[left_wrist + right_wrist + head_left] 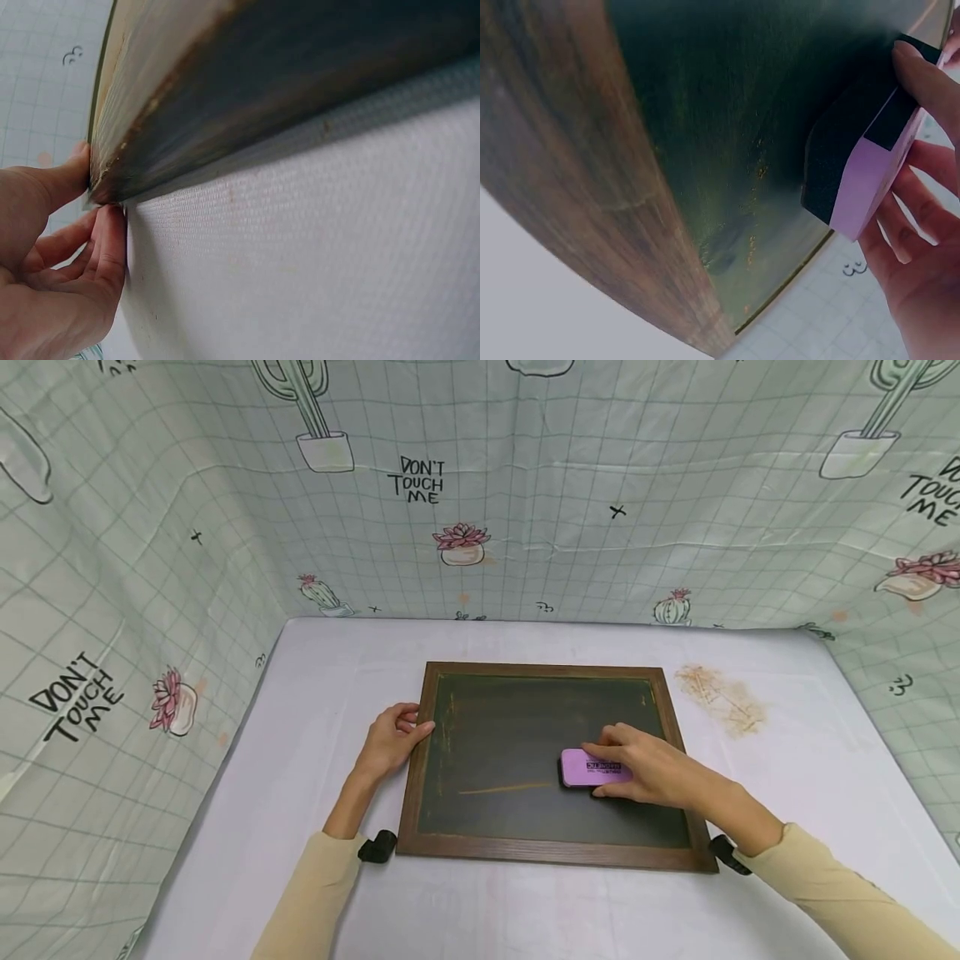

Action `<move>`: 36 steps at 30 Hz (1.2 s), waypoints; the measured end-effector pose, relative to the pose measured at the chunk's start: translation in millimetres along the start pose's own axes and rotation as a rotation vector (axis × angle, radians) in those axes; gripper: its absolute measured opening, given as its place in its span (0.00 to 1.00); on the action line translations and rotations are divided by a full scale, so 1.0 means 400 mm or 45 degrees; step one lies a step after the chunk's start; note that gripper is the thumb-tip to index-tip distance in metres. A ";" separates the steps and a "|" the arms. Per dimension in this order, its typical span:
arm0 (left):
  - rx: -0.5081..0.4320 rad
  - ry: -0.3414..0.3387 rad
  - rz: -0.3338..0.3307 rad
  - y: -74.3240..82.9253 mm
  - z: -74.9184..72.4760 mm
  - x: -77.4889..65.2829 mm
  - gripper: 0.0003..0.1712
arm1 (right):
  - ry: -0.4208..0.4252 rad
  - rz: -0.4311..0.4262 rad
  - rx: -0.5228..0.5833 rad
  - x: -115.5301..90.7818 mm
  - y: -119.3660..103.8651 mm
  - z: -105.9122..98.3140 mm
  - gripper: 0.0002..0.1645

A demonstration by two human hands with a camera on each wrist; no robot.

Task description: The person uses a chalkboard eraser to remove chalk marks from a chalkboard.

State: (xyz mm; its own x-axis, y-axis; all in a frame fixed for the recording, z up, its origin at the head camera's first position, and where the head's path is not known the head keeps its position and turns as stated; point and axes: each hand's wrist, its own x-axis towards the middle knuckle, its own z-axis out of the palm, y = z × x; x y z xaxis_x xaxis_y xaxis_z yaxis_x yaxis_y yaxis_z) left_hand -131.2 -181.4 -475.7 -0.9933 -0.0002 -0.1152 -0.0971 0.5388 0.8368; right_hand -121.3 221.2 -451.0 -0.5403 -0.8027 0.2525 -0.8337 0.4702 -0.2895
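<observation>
Pinching from opposite sides, between thumb and fingers of the right hand [652,768], a purple-topped, black-bottomed, block-shaped eraser [579,768]. Placed on a dark, smooth chalkboard [510,718] with a brown wooden frame [555,850], somewhat right of the middle, just beside the right end of a thin yellowish chalk streak [502,789]. Apparently steadying the chalkboard with the left hand [392,742]: pinching the left side of the frame between thumb and fingers, well apart from the eraser. For wiping well, press the black underside evenly upon the surface, without tipping to one edge; impossible to tell from these views whether touching over its full area. Draw leftward along the whole streak, in long overlapping strokes, rather than rubbing hard in one spot, for fear of smearing the powder. Hold the frame firmly enough against sliding, yet with fingertips outside the wiping path. Attend also to the golden chalk specks [450,718] close to the left inner edge and to the short yellow mark [644,700] near the upper right corner, using a corner of the eraser there. Avoid sweeping dust outward, toward the brownish powdery patch [723,700] on the white tabletop [345,668] at right.
</observation>
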 end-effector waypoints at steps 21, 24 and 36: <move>-0.005 0.005 0.003 0.004 0.002 0.001 0.29 | 0.020 -0.054 0.031 0.052 -0.032 0.047 0.33; -0.006 -0.001 0.000 0.004 0.001 0.001 0.29 | -0.013 -0.046 0.032 0.065 -0.036 0.053 0.32; 0.003 -0.007 -0.005 0.005 0.001 0.003 0.29 | -0.086 -0.025 0.030 0.117 -0.067 0.069 0.33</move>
State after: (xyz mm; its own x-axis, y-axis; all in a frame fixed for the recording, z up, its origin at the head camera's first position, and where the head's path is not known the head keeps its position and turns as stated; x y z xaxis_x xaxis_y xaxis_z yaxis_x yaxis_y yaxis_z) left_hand -132.7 -180.1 -474.5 -0.9926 0.0023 -0.1213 -0.1008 0.5407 0.8352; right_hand -121.1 161.0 -457.0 -0.5144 -0.8349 0.1958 -0.8408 0.4462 -0.3066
